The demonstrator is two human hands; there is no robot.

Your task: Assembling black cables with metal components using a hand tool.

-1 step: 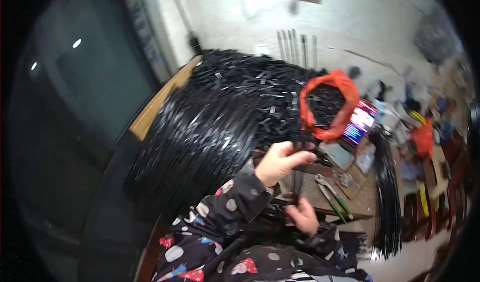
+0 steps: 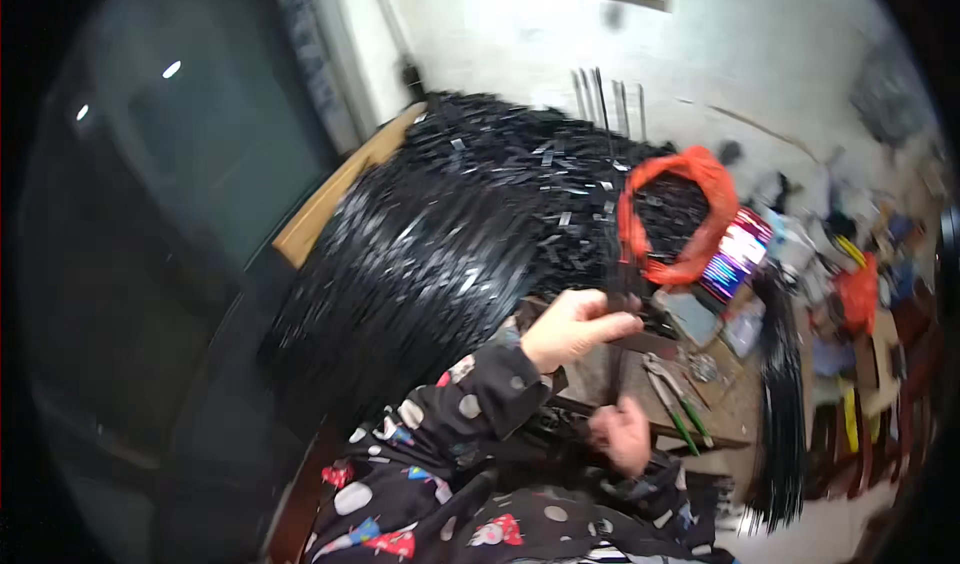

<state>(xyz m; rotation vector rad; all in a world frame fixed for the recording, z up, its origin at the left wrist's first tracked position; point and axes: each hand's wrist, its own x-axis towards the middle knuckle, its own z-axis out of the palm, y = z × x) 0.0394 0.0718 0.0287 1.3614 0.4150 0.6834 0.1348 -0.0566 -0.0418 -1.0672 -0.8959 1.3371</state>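
Thin black strips (image 2: 616,369) run upright between my two hands, smeared by motion. My left hand (image 2: 572,331) is closed round their upper part, thumb across the front, just in front of the red plastic bag. Lower down and nearer my body, my right hand (image 2: 622,436) is closed at their lower end; its fingertips are blurred. A large pile of black strips (image 2: 430,234) lies left of and beyond my left hand. On the worktop (image 2: 725,409) to the right of my hands rest pliers (image 2: 680,404) with green handles.
An open red plastic bag (image 2: 715,189) holds small black pieces. Beside it leans a lit phone (image 2: 738,254). A long bundle of black strips (image 2: 780,404) hangs over the worktop's right end. A wooden board (image 2: 345,186) borders the pile's left side; clutter lies at far right.
The whole view has shifted slightly, so the scene sits farther right in the picture. The strips between my hands look more blurred. Both hands keep nearly the same pose.
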